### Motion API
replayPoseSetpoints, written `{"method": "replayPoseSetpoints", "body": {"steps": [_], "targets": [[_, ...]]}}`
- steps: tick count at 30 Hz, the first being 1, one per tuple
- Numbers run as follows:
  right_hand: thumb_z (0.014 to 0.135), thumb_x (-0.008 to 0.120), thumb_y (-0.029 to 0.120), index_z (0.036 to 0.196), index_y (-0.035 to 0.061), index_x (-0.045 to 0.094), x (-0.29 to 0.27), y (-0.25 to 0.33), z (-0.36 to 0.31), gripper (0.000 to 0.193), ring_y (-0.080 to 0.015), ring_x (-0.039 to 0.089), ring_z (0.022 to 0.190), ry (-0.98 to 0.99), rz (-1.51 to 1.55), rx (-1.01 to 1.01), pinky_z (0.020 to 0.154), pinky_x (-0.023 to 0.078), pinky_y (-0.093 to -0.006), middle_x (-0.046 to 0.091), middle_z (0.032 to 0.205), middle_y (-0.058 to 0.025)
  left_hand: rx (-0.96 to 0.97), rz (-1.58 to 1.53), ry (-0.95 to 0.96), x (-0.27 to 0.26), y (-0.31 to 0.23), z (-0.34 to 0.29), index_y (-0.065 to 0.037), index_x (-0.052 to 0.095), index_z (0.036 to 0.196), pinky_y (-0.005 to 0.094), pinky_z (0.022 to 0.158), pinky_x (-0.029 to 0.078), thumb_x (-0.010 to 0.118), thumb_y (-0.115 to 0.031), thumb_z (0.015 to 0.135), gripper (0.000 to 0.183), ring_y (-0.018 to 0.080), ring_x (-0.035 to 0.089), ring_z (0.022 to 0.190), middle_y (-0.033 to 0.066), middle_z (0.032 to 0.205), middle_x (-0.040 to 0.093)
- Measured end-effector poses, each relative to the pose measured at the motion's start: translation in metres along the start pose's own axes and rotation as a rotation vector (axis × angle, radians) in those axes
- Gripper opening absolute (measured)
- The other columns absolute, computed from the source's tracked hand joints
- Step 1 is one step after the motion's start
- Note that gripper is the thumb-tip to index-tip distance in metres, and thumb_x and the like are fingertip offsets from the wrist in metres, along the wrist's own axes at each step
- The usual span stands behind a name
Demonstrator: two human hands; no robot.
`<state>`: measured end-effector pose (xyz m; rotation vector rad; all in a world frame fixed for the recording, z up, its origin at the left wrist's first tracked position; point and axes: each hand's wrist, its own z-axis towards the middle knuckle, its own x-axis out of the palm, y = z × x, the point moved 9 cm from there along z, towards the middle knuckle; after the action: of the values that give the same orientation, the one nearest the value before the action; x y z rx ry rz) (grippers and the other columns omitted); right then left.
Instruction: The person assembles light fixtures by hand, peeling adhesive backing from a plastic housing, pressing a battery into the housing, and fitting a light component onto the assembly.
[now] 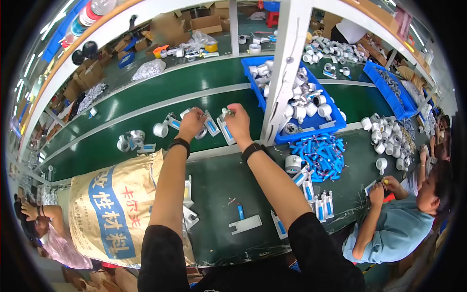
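Note:
Both my arms reach forward over the green conveyor belt (146, 119). My left hand (192, 124) is closed in a pinch above a white handle shell with a blue battery (211, 125); what its fingertips hold is too small to make out. My right hand (238, 122) is also closed, its fingertips around something small and greyish. Just below that hand lies another white handle shell with a blue cell (225, 130). Left of my hands, a round white housing (160, 129) lies on the belt, and farther left is a group of similar white parts (131, 140).
A blue crate (311, 132) of white round parts stands right, behind a white post (283, 68). Loose blue batteries (318, 156) lie heaped before it. A large printed sack (114, 209) covers the near left. At right, a co-worker (396, 219) handles a part. A white shell (245, 224) lies nearby.

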<state>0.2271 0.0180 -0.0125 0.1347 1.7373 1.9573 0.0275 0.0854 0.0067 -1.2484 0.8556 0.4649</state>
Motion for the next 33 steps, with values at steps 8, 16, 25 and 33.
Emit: {"method": "replayPoseSetpoints", "body": {"steps": [8, 16, 25, 33], "targets": [[0.084, 0.070, 0.014, 0.131, 0.0044, 0.059, -0.019, 0.059, -0.032, 0.048, -0.0404, 0.060, 0.116, 0.207, -0.318, -0.402, 0.099, 0.049, -0.0424, 0.064, 0.123, -0.0230, 0.245, 0.276, -0.226, -0.022, -0.023, -0.028, -0.006, 0.068, 0.117, 0.0442, 0.093, 0.053, 0.073, -0.015, 0.080, 0.038, 0.0373, 0.064, 0.107, 0.0193, 0.112, 0.067], [0.085, 0.066, -0.003, 0.119, 0.0055, 0.067, -0.160, 0.056, -0.155, 0.035, -0.0293, 0.066, 0.106, 0.580, -0.524, -0.307, 0.090, 0.053, -0.0376, 0.068, 0.115, -0.0143, 0.455, 0.094, 0.242, 0.097, -0.104, -0.164, -0.006, 0.066, 0.118, 0.0425, 0.099, 0.049, 0.071, 0.001, 0.077, 0.043, 0.0377, 0.058, 0.114, 0.0179, 0.120, 0.060], [0.072, 0.062, -0.006, 0.106, 0.0085, 0.071, -0.107, 0.010, -0.195, 0.038, -0.0297, 0.057, 0.117, 0.464, -0.761, -0.760, 0.102, 0.042, -0.0428, 0.067, 0.111, -0.0100, 0.355, 0.049, 0.190, 0.111, -0.094, -0.192, -0.008, 0.057, 0.135, 0.0407, 0.112, 0.042, 0.064, 0.012, 0.074, 0.065, 0.0407, 0.047, 0.133, 0.0245, 0.147, 0.045], [0.089, 0.067, 0.001, 0.117, 0.0057, 0.066, -0.180, 0.071, -0.239, 0.028, -0.0224, 0.068, 0.091, 0.385, -0.190, -0.329, 0.079, 0.053, -0.0338, 0.069, 0.105, -0.0085, 0.392, -0.117, -0.092, 0.064, -0.116, -0.234, -0.005, 0.043, 0.148, 0.0389, 0.093, 0.054, 0.064, 0.004, 0.083, 0.069, 0.0302, 0.066, 0.110, 0.0212, 0.142, 0.052]]}}
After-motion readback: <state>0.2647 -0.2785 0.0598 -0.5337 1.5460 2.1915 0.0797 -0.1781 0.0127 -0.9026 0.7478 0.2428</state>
